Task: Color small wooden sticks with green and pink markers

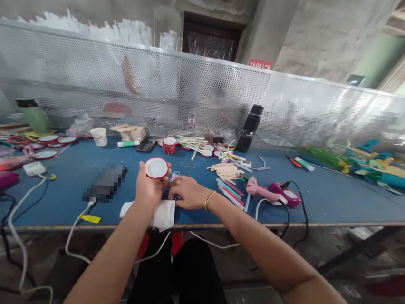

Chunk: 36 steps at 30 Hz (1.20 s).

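Note:
My left hand (pixel 148 188) is closed round a small round white lid with a red rim (pixel 156 167), held up just above the blue table (pixel 77 192). My right hand (pixel 188 192), with a gold bracelet at the wrist, rests on the table beside it with fingers curled on a small colourful piece (pixel 176 175) that I cannot make out. A folded white cloth or paper (pixel 162 215) lies under both hands at the table's front edge.
A pink glue gun (pixel 261 191) with a black cord lies right of my hands, next to wooden sticks (pixel 226 169) and pens. More red-rimmed lids (pixel 51 140), a paper cup (pixel 100 136), a black flask (pixel 250 127) and a phone (pixel 105 183) on a white cable surround them. A perforated metal screen (pixel 180 87) backs the table.

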Each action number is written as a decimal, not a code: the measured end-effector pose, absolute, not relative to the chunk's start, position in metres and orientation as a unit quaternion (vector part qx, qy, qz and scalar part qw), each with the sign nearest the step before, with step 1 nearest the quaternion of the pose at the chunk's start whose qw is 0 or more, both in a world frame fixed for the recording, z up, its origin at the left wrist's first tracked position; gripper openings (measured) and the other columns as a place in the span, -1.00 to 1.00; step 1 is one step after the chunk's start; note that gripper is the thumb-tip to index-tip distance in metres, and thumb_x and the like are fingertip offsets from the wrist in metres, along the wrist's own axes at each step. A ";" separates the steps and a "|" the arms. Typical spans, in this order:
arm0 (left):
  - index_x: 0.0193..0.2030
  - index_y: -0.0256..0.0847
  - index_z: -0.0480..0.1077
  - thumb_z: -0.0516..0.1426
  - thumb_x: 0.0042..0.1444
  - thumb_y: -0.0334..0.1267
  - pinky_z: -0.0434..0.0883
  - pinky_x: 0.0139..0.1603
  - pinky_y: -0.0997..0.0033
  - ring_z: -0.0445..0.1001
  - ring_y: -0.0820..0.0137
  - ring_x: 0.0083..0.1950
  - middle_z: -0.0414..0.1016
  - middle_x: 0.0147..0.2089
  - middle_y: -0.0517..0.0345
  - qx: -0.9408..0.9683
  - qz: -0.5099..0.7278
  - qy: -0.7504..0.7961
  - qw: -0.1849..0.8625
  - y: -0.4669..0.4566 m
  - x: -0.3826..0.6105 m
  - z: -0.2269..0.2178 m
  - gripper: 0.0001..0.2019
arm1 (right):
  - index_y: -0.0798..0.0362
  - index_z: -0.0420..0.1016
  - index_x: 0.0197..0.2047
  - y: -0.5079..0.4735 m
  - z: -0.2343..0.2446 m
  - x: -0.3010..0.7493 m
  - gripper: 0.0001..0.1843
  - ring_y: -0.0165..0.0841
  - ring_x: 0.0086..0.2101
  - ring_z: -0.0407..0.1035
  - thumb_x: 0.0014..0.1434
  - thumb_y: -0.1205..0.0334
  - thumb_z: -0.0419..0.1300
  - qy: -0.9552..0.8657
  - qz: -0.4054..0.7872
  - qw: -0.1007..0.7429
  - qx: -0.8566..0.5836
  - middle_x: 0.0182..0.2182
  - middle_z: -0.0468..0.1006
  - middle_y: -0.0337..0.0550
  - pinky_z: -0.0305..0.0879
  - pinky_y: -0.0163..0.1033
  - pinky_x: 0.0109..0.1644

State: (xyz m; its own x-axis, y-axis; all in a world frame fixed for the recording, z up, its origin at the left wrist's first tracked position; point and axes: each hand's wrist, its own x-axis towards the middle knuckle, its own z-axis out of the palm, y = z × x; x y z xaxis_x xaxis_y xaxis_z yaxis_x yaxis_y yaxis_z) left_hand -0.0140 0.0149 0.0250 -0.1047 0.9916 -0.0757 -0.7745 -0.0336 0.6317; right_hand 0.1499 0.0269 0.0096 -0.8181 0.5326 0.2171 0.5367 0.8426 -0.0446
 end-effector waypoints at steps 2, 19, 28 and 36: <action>-0.10 -0.33 0.49 -0.19 0.44 0.13 0.41 -0.57 0.50 0.61 0.30 -0.41 0.64 -0.28 -0.11 0.196 0.689 0.275 0.642 0.014 -0.014 0.026 -0.39 | -0.07 0.67 -0.24 0.029 0.005 0.147 -0.92 -0.15 0.12 0.36 0.21 0.25 0.32 -0.950 -0.005 0.112 -0.293 0.05 0.60 -0.13 0.24 -0.01 0.19; -0.09 -0.31 0.51 -0.17 0.43 0.15 0.41 -0.54 0.50 0.60 0.31 -0.39 0.63 -0.27 -0.13 0.198 0.680 0.265 0.654 0.013 -0.015 0.026 -0.39 | -0.02 0.02 0.54 0.014 -0.026 0.182 -0.16 0.11 0.43 0.00 0.34 -0.14 0.17 -0.904 0.007 0.206 -0.374 0.48 0.09 0.15 0.05 0.37 0.40; -0.06 -0.31 0.50 -0.15 0.43 0.14 0.38 -0.52 0.52 0.61 0.31 -0.39 0.64 -0.29 -0.13 0.191 0.682 0.258 0.658 0.013 -0.017 0.024 -0.41 | -0.05 -0.08 0.57 0.046 -0.028 0.145 -0.16 0.16 0.45 -0.05 0.39 -0.21 0.05 -0.850 0.011 0.193 -0.491 0.52 -0.02 0.17 0.03 0.40 0.39; 0.00 -0.32 0.51 -0.14 0.42 0.15 0.36 -0.56 0.53 0.60 0.32 -0.43 0.64 -0.31 -0.12 0.189 0.694 0.241 0.651 0.013 -0.019 0.022 -0.40 | -0.15 0.24 0.42 0.074 -0.022 0.127 -0.18 0.04 0.27 0.31 0.19 -0.26 0.29 -0.878 0.017 0.176 -0.445 0.33 0.38 0.09 0.30 0.21 0.22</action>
